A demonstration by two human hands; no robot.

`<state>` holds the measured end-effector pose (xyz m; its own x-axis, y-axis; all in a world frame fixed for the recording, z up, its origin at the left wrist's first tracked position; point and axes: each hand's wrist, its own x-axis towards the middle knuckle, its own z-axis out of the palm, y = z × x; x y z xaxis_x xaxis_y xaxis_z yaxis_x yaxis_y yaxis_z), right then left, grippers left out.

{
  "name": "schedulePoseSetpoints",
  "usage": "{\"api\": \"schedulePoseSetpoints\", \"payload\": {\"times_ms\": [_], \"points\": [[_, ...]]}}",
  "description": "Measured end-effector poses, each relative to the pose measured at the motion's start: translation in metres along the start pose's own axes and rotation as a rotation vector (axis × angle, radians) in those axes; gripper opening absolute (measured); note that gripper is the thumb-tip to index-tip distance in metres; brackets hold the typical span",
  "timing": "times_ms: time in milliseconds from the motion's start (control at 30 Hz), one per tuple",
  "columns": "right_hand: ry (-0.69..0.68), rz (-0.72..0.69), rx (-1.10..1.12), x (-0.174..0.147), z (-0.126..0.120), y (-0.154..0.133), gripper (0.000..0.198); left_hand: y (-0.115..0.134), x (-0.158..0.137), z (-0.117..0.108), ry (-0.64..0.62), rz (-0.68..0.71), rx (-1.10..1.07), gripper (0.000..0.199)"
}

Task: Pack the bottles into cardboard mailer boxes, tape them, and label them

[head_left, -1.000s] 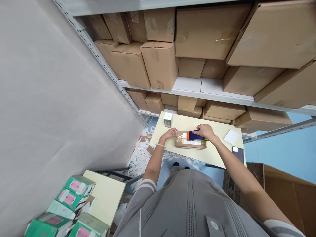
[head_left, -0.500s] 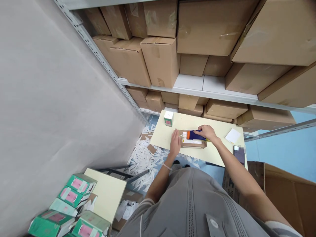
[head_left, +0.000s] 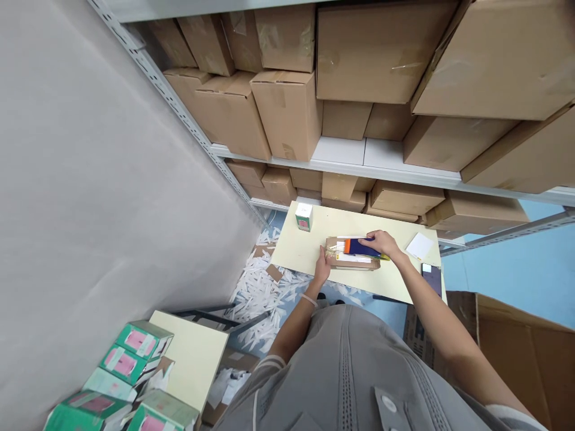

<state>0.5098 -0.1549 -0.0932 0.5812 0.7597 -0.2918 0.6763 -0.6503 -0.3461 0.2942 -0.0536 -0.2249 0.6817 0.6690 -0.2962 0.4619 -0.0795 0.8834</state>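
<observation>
Left hand (head_left: 322,267) shifted toward the body since earlier, touching the left end of the carton (head_left: 354,264), grip we cannot confirm, carton lying on the table (head_left: 294,248), blue-and-orange tool (head_left: 360,247) over it, right hand (head_left: 384,243) clasping that tool.

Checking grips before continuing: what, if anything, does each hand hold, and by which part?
Right hand: blue-and-orange tool, by its right end. Left hand: at the left end of the carton; grip unclear.

Brn ctns (head_left: 287,117) on shelf (head_left: 338,151); wht scraps (head_left: 255,288) on flr (head_left: 507,263).
</observation>
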Motion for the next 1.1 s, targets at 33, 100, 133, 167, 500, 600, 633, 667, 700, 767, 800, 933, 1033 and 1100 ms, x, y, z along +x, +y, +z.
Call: {"api": "schedulePoseSetpoints", "payload": {"times_ms": [33, 100, 133, 167, 500, 600, 633, 667, 700, 767, 800, 933, 1033, 1100], "points": [[0.006, 0.006, 0.004, 0.000, 0.001, 0.005, 0.055, 0.002, 0.001, 0.002, 0.004, -0.010, -0.007, 0.073], [0.026, 0.015, 0.020, -0.002, 0.004, 0.017, 0.056, 0.007, 0.004, 0.007, 0.026, -0.053, -0.013, 0.069], [0.032, 0.014, 0.036, -0.003, 0.006, 0.023, 0.057, 0.011, 0.007, 0.009, 0.026, -0.066, -0.005, 0.068], [0.033, 0.008, 0.057, -0.005, 0.007, 0.029, 0.058, 0.015, 0.011, 0.011, 0.027, -0.078, 0.007, 0.066], [0.088, -0.004, 0.183, -0.032, 0.029, 0.068, 0.057, 0.041, 0.043, 0.036, 0.017, -0.038, 0.097, 0.056], [0.115, 0.009, 0.153, -0.033, 0.032, 0.069, 0.058, 0.041, 0.044, 0.040, 0.013, 0.005, 0.111, 0.057], [0.119, 0.011, 0.144, -0.032, 0.032, 0.069, 0.058, 0.041, 0.045, 0.041, 0.017, 0.011, 0.113, 0.058], [0.120, 0.014, 0.140, -0.031, 0.032, 0.069, 0.058, 0.041, 0.046, 0.041, 0.025, 0.018, 0.117, 0.059], [0.117, 0.018, 0.138, -0.030, 0.032, 0.069, 0.058, 0.041, 0.046, 0.041, 0.036, 0.027, 0.126, 0.060], [0.105, 0.029, 0.143, -0.027, 0.031, 0.069, 0.056, 0.041, 0.048, 0.040, 0.051, 0.051, 0.168, 0.061], [0.096, 0.032, 0.146, -0.026, 0.030, 0.069, 0.055, 0.041, 0.048, 0.040, 0.057, 0.065, 0.205, 0.060], [0.078, 0.060, 0.108, -0.019, 0.023, 0.068, 0.054, 0.045, 0.050, 0.036, 0.082, 0.087, 0.469, 0.054], [0.089, 0.084, 0.022, -0.016, 0.016, 0.066, 0.054, 0.052, 0.048, 0.037, 0.145, 0.121, 0.659, 0.056], [0.090, 0.098, -0.037, -0.014, 0.012, 0.063, 0.052, 0.053, 0.041, 0.042, 0.165, 0.244, 0.782, 0.060]]}}
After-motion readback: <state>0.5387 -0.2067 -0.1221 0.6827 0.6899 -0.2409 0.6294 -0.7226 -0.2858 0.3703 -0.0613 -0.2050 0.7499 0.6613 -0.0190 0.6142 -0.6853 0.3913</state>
